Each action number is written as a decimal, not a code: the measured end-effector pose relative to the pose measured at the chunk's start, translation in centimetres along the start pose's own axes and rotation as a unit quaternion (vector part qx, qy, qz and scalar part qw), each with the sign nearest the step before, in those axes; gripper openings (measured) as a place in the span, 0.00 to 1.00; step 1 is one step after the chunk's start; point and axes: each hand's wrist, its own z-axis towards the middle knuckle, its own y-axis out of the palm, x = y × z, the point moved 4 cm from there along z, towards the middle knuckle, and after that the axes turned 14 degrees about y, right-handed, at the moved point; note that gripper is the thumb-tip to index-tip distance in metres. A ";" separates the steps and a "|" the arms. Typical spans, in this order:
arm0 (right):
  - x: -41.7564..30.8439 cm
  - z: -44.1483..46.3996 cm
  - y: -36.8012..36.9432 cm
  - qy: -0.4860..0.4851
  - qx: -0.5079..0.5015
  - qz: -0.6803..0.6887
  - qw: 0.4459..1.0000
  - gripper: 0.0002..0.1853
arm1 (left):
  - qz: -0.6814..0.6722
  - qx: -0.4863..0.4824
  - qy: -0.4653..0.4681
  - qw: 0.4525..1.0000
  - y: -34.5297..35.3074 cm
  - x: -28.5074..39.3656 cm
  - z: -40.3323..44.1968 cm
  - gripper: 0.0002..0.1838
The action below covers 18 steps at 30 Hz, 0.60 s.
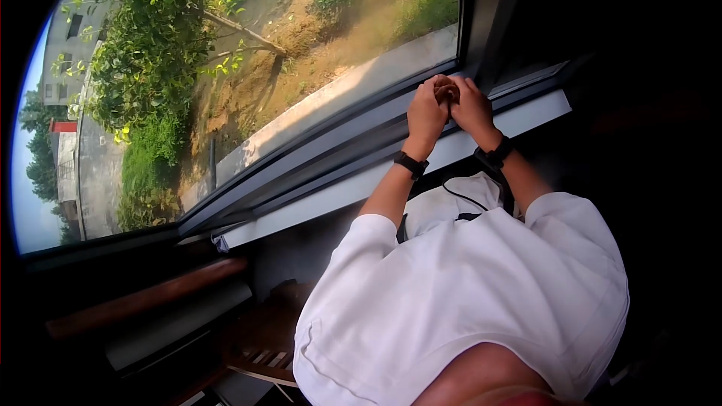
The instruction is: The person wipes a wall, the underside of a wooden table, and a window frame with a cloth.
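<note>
My left hand (pixel 426 114) and my right hand (pixel 472 110) are close together in front of the window frame, fingers curled inward. Between them they grip a small brown bunched-up thing (pixel 446 91), folded and cloth-like; its exact kind is not clear. Part of it is hidden by my fingers. Each wrist has a black band, one on the left (pixel 411 165) and one on the right (pixel 494 152). Just behind my hands runs the dark window frame (pixel 361 131), with a pale sill strip (pixel 316 203) below it.
Beyond the window glass are a leafy tree (pixel 162 37), bare soil and a concrete edge. At the lower left, a reddish-brown wooden bar (pixel 150 297) and a slatted wooden seat (pixel 263 361) stand in shadow. The right side is too dark to make out.
</note>
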 end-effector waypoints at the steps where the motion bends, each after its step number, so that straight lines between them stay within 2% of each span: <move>1: 0.7 0.0 -0.1 0.002 0.006 0.006 1.000 0.19 | -0.012 -0.013 -0.008 1.000 0.4 0.2 0.1 0.20; 4: 0.4 -0.6 -0.2 -0.012 0.012 0.023 1.000 0.21 | -0.036 0.006 -0.002 0.999 0.4 -0.3 -1.0 0.22; 6: -1.4 -1.3 -0.7 -0.071 0.005 0.062 0.996 0.26 | -0.088 0.029 -0.028 0.995 -0.5 -1.1 -2.4 0.26; 8: -4.1 -2.0 -0.9 -0.129 -0.004 0.100 0.987 0.30 | -0.087 0.087 -0.009 0.992 -2.6 -1.2 -3.9 0.29; 9: -5.7 -2.4 -0.8 -0.173 -0.001 0.118 0.978 0.35 | -0.114 0.093 -0.035 0.988 -3.7 -1.7 -4.5 0.31; 13: -10.4 -1.7 2.6 -0.302 -0.011 0.189 0.934 0.38 | 0.101 0.189 0.110 0.971 -10.6 1.0 -3.8 0.30; 15: -14.3 -1.4 2.5 -0.371 0.008 0.240 0.897 0.40 | 0.102 0.247 0.119 0.956 -13.1 0.3 -3.3 0.30; 17: -17.3 -1.2 1.7 -0.387 0.024 0.264 0.883 0.40 | 0.051 0.307 0.128 0.942 -14.8 1.8 -1.7 0.29; 18: -18.0 -1.2 1.2 -0.393 0.031 0.274 0.877 0.40 | 0.082 0.290 0.145 0.942 -15.4 2.8 -0.9 0.28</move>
